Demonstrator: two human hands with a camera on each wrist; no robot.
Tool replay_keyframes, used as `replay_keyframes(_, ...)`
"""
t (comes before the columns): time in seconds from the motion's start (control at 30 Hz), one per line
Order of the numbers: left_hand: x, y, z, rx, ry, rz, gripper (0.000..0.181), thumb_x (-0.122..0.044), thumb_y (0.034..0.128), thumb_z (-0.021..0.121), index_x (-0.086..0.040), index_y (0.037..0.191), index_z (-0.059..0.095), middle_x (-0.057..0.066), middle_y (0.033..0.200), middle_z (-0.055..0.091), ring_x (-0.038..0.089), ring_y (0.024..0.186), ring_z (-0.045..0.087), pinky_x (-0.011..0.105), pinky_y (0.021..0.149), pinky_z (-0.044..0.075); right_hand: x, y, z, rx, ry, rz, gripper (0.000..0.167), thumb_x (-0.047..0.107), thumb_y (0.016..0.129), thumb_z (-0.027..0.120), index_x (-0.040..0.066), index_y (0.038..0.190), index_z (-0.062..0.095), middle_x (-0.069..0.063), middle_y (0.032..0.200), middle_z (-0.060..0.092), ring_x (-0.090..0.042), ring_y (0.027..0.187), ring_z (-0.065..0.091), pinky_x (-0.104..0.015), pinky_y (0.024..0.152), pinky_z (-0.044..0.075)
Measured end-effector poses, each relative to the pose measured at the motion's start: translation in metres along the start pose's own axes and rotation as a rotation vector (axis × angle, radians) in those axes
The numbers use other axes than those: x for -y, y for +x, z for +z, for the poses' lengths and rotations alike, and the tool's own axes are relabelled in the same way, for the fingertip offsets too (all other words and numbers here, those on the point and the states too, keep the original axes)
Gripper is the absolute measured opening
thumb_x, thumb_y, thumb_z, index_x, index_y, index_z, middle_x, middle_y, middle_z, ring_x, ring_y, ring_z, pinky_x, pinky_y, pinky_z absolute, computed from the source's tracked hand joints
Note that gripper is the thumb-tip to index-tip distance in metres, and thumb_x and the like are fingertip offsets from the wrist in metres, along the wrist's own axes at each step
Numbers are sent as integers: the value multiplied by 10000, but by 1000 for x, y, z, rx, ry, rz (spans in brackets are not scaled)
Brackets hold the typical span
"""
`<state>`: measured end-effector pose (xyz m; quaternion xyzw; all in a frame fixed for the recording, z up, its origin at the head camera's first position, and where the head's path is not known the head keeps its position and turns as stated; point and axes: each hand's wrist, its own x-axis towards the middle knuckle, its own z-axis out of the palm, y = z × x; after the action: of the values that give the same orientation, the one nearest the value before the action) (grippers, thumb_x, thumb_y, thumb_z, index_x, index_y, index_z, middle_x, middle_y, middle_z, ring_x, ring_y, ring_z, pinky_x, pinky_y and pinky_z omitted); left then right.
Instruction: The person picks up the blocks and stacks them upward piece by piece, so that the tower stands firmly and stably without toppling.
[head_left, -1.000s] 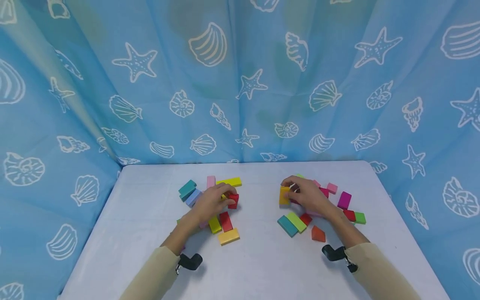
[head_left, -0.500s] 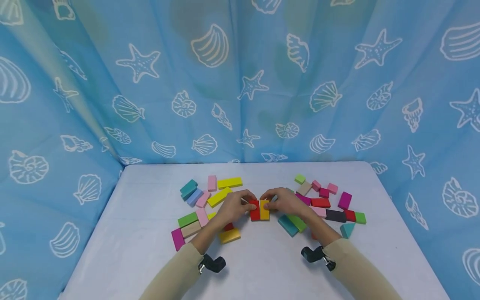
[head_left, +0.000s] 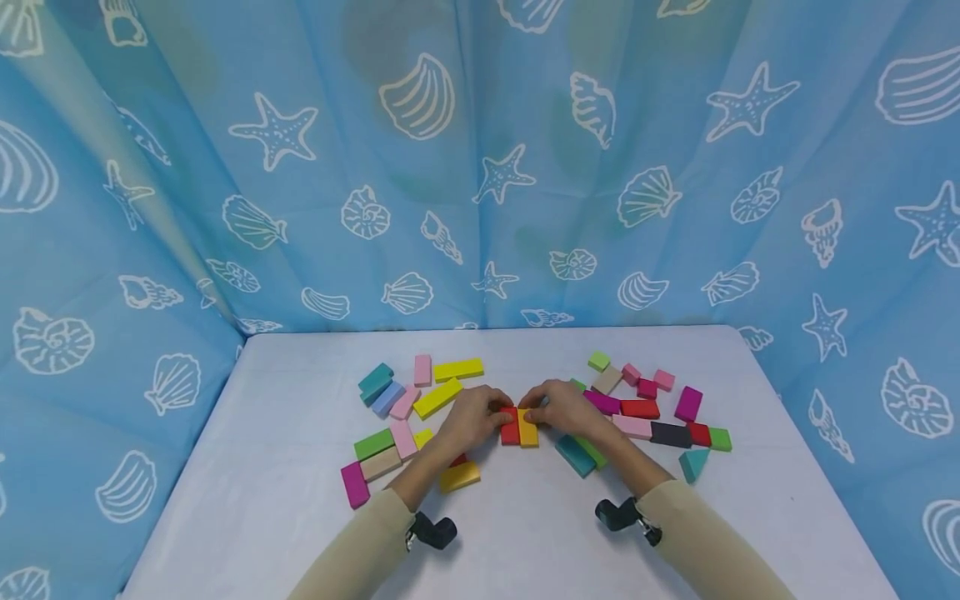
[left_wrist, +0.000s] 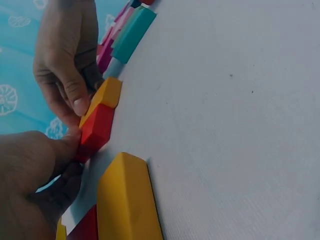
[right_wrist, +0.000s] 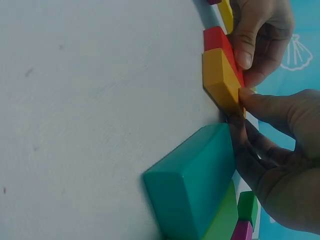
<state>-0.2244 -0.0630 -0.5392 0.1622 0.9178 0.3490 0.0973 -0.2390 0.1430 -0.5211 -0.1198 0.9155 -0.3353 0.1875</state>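
Note:
Side by side at the middle of the table lie a red block (head_left: 510, 427) and a yellow-orange block (head_left: 528, 429), their long sides touching. My left hand (head_left: 472, 417) pinches the red one from the left, thumb on its top. From the right, my right hand (head_left: 564, 408) pinches the yellow-orange one between thumb and fingers. The right wrist view shows a teal block (right_wrist: 192, 175) close below the right hand's fingers. In the left wrist view another yellow block (left_wrist: 125, 200) lies near the left hand.
Several coloured blocks lie to the left, among them a long yellow block (head_left: 438, 398) and a magenta block (head_left: 355, 484). On the right are several more, including a black block (head_left: 671, 433) and a teal triangle (head_left: 693, 463). A blue curtain (head_left: 480, 167) hangs behind the white table (head_left: 540, 533).
Both hands have come inward from the two block groups, bringing the red and yellow-orange blocks together at the middle. Over the last half second they have barely moved.

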Motion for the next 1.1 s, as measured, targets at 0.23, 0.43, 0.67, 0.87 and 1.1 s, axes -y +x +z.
replay_keyframes(0.23,0,2,0,6,-20,2,280,-241,929,740,-174,1200,725,-39,1081,688,122,952,589,293,935,525,2,-1,-2,-10,-5,3,248,152,905,751,174,1152,756,-1,1057,692,-190,1004,575,-320,822,534)
replay_keyframes(0.43,-1,1,-1,11,-15,11,273,-250,933,736,-170,1193,728,-43,1067,692,121,932,584,279,919,521,1,-2,-1,-13,8,-3,237,148,914,740,163,1150,754,-1,1027,686,-186,964,574,-319,808,535)
replay_keyframes(0.67,0,0,0,23,-33,9,269,-235,933,734,-172,1194,729,-46,1076,703,115,932,590,272,920,522,-1,-3,1,-19,12,-2,254,160,904,753,176,1157,749,7,1027,684,-170,927,584,-287,790,544)
replay_keyframes(0.87,3,-3,-6,39,-28,25,328,-284,933,736,-190,1246,707,-53,1131,698,108,981,607,287,935,526,-4,-6,-4,1,33,-12,293,187,906,757,172,1197,723,4,1036,662,-156,885,597,-280,763,561)
replay_keyframes(1.1,13,-26,-44,99,14,82,323,-307,917,754,-229,1228,713,-49,1154,684,147,1051,606,295,911,530,-15,-29,-38,70,-30,-98,405,198,853,812,225,1238,688,10,1173,657,-198,1081,605,-326,849,571)
